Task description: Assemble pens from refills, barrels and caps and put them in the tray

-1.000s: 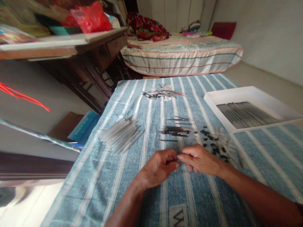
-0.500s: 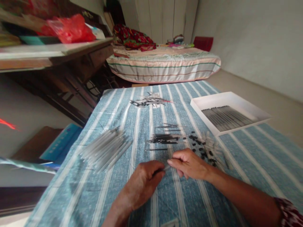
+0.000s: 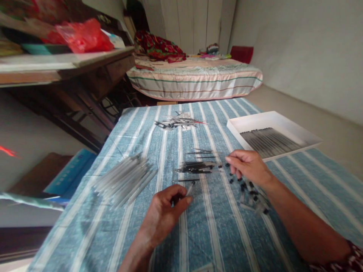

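Note:
My left hand (image 3: 161, 213) is closed around a clear pen barrel (image 3: 190, 188), which sticks up between thumb and forefinger with a dark end at its top. My right hand (image 3: 248, 166) has thumb and forefinger pinched at a small black plug (image 3: 227, 165), at the edge of a scatter of such plugs. Clear pen caps (image 3: 248, 206) lie partly under my right wrist. Dark, thin pen refills (image 3: 197, 166) rest in a bunch between the hands, a few of them apart. To the left is a heap of translucent pen barrels (image 3: 124, 179).
A white box (image 3: 304, 148) holding a row of pens stands at the right. Mixed pen parts (image 3: 181, 121) lie at the table's far end. Striped cloth (image 3: 93, 230) covers the table. Beyond are a bed (image 3: 198, 77) and, at left, a desk with a red plastic bag (image 3: 87, 36).
My right hand has left the left hand and moved right and away from me, to the black plugs. The left hand has shifted slightly left, still holding the barrel, whose dark end now shows.

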The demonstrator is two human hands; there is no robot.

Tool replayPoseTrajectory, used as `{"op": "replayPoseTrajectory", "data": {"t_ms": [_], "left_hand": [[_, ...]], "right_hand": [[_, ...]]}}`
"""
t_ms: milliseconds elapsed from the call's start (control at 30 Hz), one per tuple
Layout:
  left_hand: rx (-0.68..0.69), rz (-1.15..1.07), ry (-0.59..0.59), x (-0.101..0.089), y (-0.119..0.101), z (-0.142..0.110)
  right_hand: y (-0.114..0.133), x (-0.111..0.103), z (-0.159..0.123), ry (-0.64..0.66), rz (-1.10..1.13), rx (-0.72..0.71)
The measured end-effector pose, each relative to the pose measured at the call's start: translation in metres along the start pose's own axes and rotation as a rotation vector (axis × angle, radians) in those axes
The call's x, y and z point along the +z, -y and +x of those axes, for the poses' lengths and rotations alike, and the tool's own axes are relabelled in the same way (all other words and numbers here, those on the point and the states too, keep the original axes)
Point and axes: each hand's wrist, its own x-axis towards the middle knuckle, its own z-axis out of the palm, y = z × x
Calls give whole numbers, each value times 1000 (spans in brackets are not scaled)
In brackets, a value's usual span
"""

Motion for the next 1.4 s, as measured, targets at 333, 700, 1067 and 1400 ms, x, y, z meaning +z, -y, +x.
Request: {"op": "replayPoseTrajectory", "data": {"t_ms": [333,700,1067,1400], "left_hand": [[-205,-374,-139,-1,1,5],[-247,-674,-263,-2,5,9],[-241,-646,-254,0,8,10],[-221,-636,-236,0,11,10]], "right_hand": [[-34,-24,17,-156,-224,-8],[-27,-26,13,132,-338,-30],[-16,-35,-4,501,-391,-3],[-11,-36,-8,550,-615,-46]]}}
